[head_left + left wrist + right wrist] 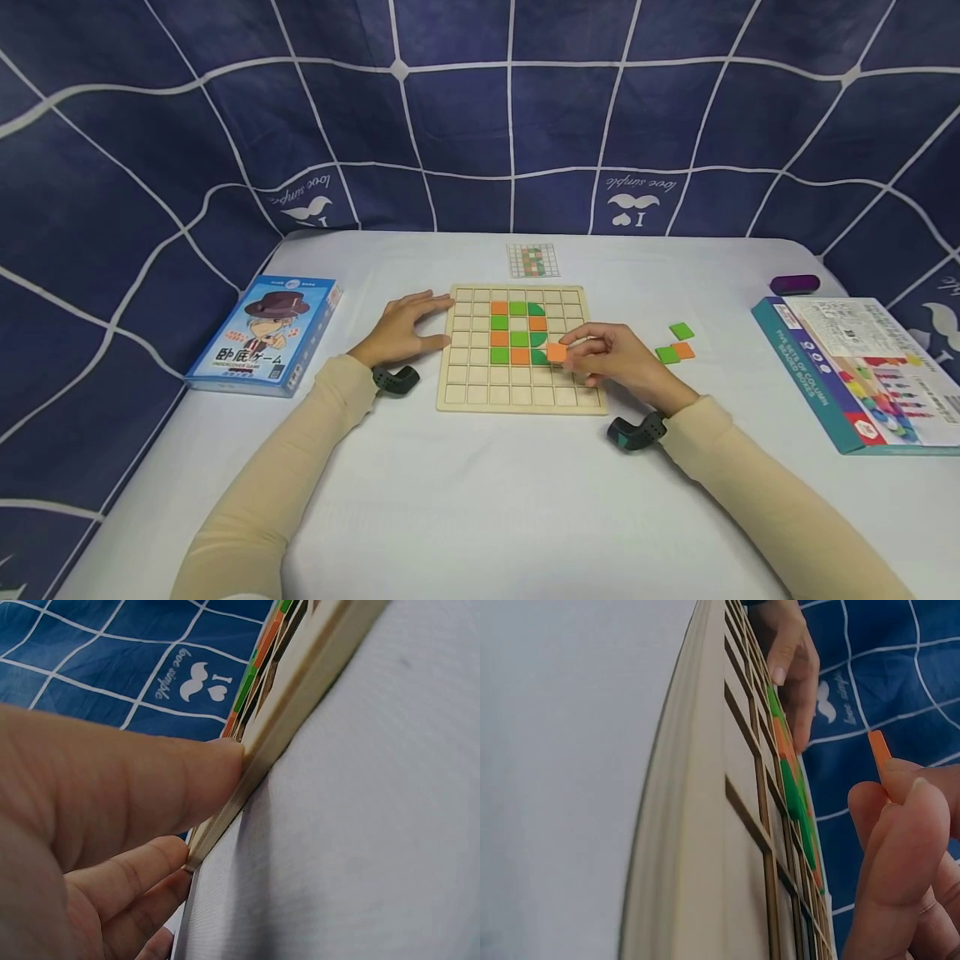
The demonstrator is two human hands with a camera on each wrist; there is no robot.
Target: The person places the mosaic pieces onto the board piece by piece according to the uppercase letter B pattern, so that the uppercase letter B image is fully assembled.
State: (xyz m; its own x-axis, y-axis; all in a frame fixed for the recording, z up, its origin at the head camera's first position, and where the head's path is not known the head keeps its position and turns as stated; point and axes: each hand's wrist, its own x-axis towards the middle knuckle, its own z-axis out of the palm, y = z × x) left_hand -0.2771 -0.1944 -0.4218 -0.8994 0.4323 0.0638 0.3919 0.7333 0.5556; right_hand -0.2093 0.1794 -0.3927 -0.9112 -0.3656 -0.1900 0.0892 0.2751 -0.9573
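A wooden grid board (pixel 521 400) lies on the white table, with orange, green and dark-green rounded tiles in its middle cells. My right hand (pixel 618 360) pinches an orange square tile (pixel 557 352) between thumb and fingers, over the right part of the board. In the right wrist view that orange tile (pixel 879 756) is held up off the grid, seen edge-on. At the board's left edge rests my left hand (pixel 401 327), fingers extended. The left wrist view shows its thumb (pixel 187 776) and fingertips touching the board's side (pixel 274 735).
Beyond the board lies a small pattern card (pixel 533 261). To its right are two loose green tiles (pixel 681 331) and an orange tile (pixel 683 350). A blue game box (pixel 266 333) stands left; a teal-edged box (pixel 870 375) and a purple case (pixel 795 285) are right.
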